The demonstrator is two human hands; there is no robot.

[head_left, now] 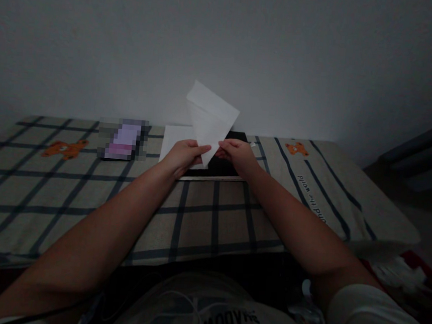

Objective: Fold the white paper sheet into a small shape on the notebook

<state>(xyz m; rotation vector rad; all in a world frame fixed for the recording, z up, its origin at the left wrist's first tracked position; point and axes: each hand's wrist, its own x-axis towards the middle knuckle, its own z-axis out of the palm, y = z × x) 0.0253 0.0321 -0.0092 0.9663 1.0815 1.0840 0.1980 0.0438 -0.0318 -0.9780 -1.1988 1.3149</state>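
Note:
A folded white paper (212,119) stands up over a dark flat board (217,169), narrowing to a point at its lower end. My left hand (188,157) pinches the paper near that point, thumb on the front. At the paper's right edge, my right hand (237,156) has its thumb and fingers pressed together; whether it grips the paper is hard to see in the dim light. Another white sheet (174,138) lies on the board's left part, partly behind my left hand.
A blurred phone-like object (123,141) lies to the left on the checked tablecloth (196,216). The grey wall (226,42) rises behind the table. Clear plastic (310,319) and a red-and-white item (406,274) are low at the right.

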